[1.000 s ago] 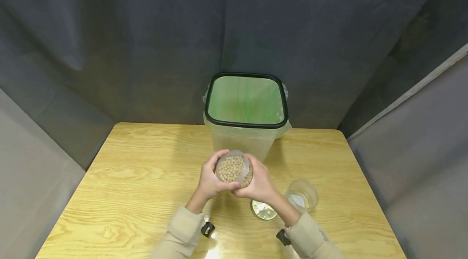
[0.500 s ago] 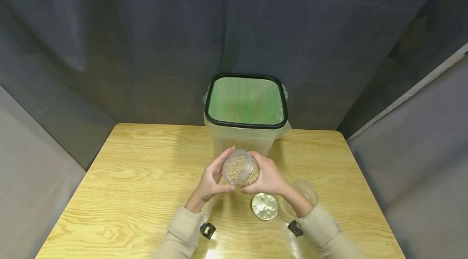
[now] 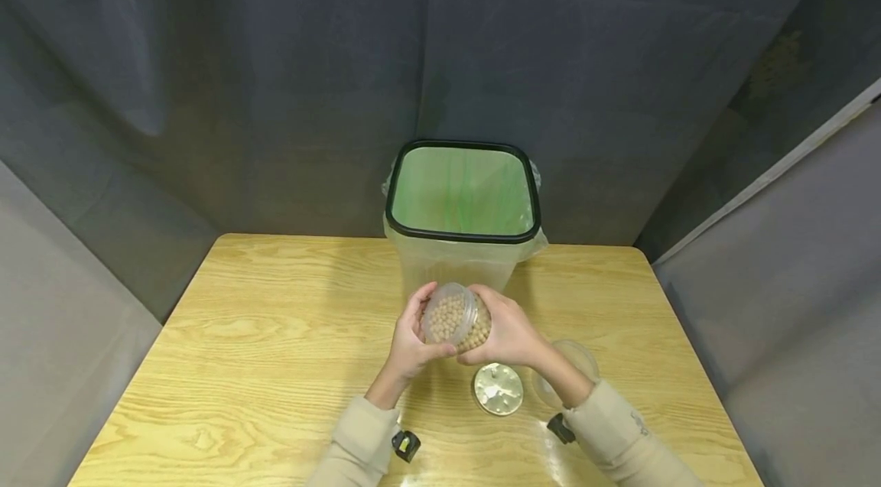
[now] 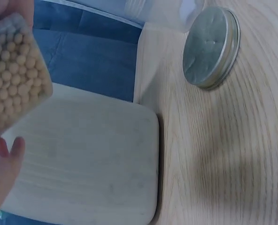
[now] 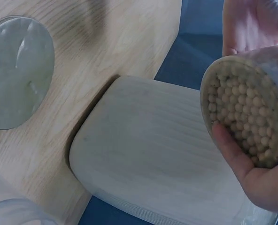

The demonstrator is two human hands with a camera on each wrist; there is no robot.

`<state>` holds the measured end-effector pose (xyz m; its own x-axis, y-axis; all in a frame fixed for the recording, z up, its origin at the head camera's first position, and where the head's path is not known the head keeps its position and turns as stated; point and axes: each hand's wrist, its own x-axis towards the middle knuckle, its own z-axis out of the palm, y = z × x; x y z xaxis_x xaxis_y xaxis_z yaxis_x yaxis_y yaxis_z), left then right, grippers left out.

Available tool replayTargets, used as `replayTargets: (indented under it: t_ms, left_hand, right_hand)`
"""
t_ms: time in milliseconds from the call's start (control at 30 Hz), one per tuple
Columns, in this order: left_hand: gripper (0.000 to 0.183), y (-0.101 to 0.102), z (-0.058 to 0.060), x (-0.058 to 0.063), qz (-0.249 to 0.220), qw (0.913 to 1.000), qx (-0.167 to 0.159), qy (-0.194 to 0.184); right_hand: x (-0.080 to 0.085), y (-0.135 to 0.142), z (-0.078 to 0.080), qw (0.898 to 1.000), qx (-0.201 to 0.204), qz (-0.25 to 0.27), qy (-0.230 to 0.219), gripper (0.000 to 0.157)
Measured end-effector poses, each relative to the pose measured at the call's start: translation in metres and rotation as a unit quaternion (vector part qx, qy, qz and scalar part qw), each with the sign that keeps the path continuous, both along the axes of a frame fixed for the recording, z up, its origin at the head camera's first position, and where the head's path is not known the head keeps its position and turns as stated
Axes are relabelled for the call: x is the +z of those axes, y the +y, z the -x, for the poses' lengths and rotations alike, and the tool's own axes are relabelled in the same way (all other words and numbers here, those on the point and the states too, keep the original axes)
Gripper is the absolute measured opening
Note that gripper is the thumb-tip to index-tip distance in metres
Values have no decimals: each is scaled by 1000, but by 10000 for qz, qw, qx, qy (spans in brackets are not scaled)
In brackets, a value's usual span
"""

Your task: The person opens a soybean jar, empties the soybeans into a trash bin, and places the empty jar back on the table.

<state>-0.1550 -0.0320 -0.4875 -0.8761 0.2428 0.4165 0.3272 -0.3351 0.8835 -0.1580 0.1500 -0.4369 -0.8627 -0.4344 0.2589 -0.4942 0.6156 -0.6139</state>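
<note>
My hands hold a clear round jar (image 3: 461, 319) full of small beige balls, in front of the bin. The jar is tilted, its translucent end (image 3: 446, 313) facing left. Around that end my left hand (image 3: 411, 345) curls, thumb on the near side and fingers on the far side. My right hand (image 3: 505, 330) grips the jar's body from the right. In the right wrist view, the right thumb (image 5: 230, 147) lies across the jar's see-through base (image 5: 240, 105). A flat silver disc (image 3: 499, 388), with a crinkled face, lies on the table below the right hand.
A tall bin (image 3: 450, 265) with a black rim and a bag liner stands behind the jar. Partly behind my right forearm is a clear round container (image 3: 581, 357). Dark curtains surround the wooden table (image 3: 261, 365). Black wrist cameras hang under both sleeves.
My left fingers spread off the jar's end half a second ago and have closed round it again. The jar and right hand have shifted right since a second ago, uncovering more of the silver disc.
</note>
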Motion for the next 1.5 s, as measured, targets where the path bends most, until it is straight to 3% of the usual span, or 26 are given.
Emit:
replayTargets:
  t_ms: [200,333,467,600,700,933,1067,1233,1500]
  left_hand:
    - [107,-10,3,1,-155,9929,-1158,205]
    - [98,-13,6,1,-338,9867,-1512,483]
    - [95,-14,3,1,-379,9891,-1334,490]
    - [96,-16,-1,1,-281,9949,-904,361]
    - [97,-18,-2,0,-51,9971,-656,375]
    - [91,-19,3,-1,679,9954,-497,467]
    - [88,-18,1,-2,724,9965,-252,338]
    - [91,-19,-3,-5,409,9984,-387,109]
    - [107,-16,3,6,250,9918,-1092,607]
  right_hand:
    - [-2,3,-2,9998,143,26,-149,88]
    - [-2,4,-2,9998,129,23,-160,89]
    - [0,4,-2,9999,84,41,-145,90]
    - [1,4,-3,9998,89,87,-152,89]
    - [2,3,-3,9997,126,136,-173,89]
    - [1,1,-4,9998,158,93,-105,89]
    - [-1,0,-5,9999,111,106,-79,89]
    - [-2,1,-5,9996,84,258,-120,90]
    - [-2,-1,-7,9994,118,280,-165,91]
